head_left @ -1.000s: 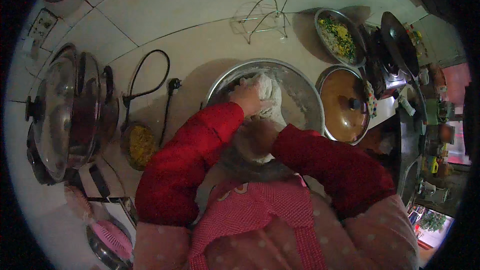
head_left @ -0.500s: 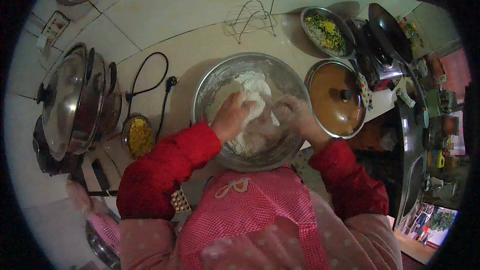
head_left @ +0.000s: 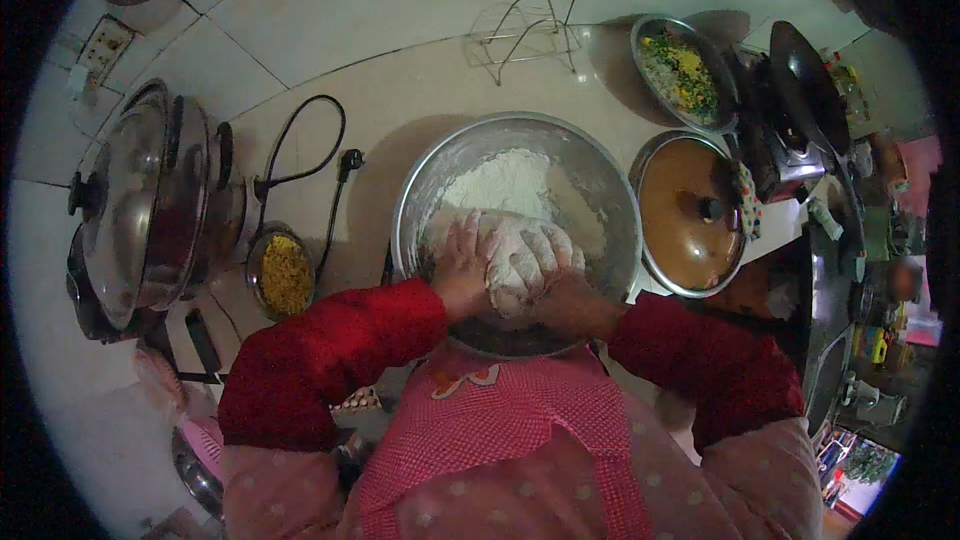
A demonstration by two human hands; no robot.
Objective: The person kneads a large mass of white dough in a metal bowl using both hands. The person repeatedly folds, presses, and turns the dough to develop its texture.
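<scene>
A lump of floury dough (head_left: 508,298) lies in the near half of a wide metal bowl (head_left: 617,175). My left hand (head_left: 462,268) comes in from the left, its fingers bent over the dough's left side. From the right, my right hand (head_left: 562,285) wraps round the dough, its fingers coated white. Both hands press on it together, so much of the dough is hidden under them. Loose white flour (head_left: 503,180) is heaped against the bowl's far inner wall.
A lidded pan (head_left: 690,235) stands right of the bowl, behind it a pan of chopped greens and yellow bits (head_left: 682,70). On the left are a small dish of yellow crumbs (head_left: 284,275), a black cable (head_left: 345,155) and a large lidded pot (head_left: 130,210). A wire rack (head_left: 530,37) stands behind.
My hands were raised apart over the bowl, with white dough at the left one. Now they have come together low on the dough, uncovering the flour behind. The view has shifted slightly.
</scene>
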